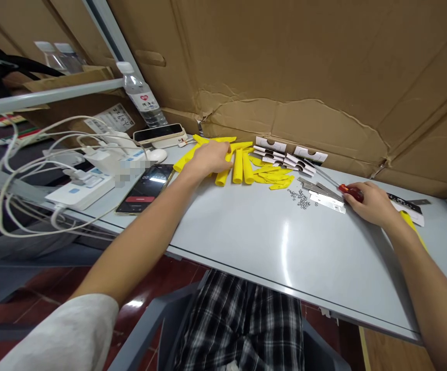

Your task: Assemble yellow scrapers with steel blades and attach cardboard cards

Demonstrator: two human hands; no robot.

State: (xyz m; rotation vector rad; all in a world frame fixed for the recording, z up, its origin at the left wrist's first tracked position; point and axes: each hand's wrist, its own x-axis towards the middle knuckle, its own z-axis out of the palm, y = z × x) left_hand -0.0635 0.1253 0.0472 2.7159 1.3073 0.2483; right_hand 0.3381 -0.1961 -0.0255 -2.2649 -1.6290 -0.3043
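My left hand (pixel 211 157) rests on a pile of yellow rolled tubes (pixel 237 167), its fingers curled down around one; the fingertips are partly hidden. To the right of the tubes lie flat yellow pieces (pixel 273 175). In my right hand (pixel 372 203) is a screwdriver (pixel 350 192), held by its red handle with the shaft pointing up and to the left. Beneath the shaft lie thin metal strips (pixel 327 201), and a scatter of small screws (pixel 302 199) sits just left of them. Folded white card pieces (pixel 271 146) stand behind, near the cardboard wall.
On the left are a phone (pixel 142 190) showing a timer, a white power strip (pixel 87 188) with tangled cables, a second phone (pixel 159 134) and a water bottle (pixel 144 95). A black-and-white piece (pixel 412 211) and another yellow item (pixel 412 226) lie beyond my right wrist.
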